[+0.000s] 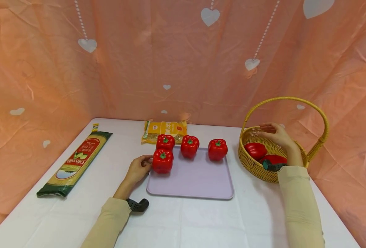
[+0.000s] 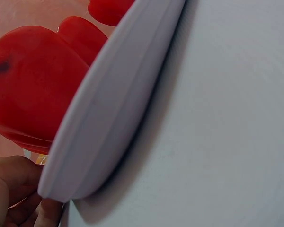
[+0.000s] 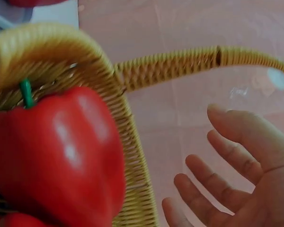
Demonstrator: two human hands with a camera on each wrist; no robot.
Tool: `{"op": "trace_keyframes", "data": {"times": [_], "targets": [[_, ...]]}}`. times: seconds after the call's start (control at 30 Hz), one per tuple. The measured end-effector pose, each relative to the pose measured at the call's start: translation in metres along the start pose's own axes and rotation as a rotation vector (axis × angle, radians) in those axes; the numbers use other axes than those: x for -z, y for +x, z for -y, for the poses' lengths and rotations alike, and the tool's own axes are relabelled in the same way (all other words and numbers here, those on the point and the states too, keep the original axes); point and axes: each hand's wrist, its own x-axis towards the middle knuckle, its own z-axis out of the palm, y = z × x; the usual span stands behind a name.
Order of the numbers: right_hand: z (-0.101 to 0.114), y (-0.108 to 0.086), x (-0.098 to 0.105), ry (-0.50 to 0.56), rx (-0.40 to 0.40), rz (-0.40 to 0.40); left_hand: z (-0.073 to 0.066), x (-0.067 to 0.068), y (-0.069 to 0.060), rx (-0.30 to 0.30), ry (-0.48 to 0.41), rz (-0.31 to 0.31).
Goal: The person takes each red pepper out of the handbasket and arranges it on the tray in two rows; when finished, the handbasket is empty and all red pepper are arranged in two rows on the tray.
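A lilac tray (image 1: 192,182) bears several red bell peppers; one (image 1: 162,165) stands at its left edge beside my left hand (image 1: 138,169). In the left wrist view, the fingers of this hand (image 2: 14,191) are curled at the tray rim (image 2: 97,111) and hold its edge. My right hand (image 1: 277,137) hovers over a yellow wicker basket (image 1: 254,169), its fingers spread and nothing in them. The right wrist view has the same hand (image 3: 241,175) beside the basket rim (image 3: 135,161), apart from a red pepper (image 3: 61,151) lying inside.
A long green-and-red pasta packet (image 1: 77,160) lies at the left of the white table. Behind the tray is a yellow food bag (image 1: 167,128). The basket's tall handle (image 1: 285,98) arches above my right hand. Pink curtains with hearts surround the table.
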Motion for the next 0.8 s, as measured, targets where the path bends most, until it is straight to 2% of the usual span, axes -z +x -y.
{"op": "trace_keyframes", "data": {"times": [0.13,0.2,0.33,0.57,0.8], "targets": [[-0.011,0.001,-0.002,0.026,-0.008,-0.007,-0.001,0.000,0.000,0.016,-0.002,0.005],[-0.015,0.001,-0.003,0.034,-0.015,0.016,-0.001,0.000,0.000,0.020,0.002,0.008],[-0.019,0.001,-0.005,0.075,-0.037,0.089,-0.001,0.000,0.000,0.014,0.006,0.004],[-0.029,0.001,-0.009,0.179,-0.072,0.263,-0.002,-0.001,-0.001,0.023,0.005,0.003],[-0.031,0.001,-0.013,0.169,-0.098,0.395,-0.004,-0.001,-0.002,0.038,0.011,0.001]]}}
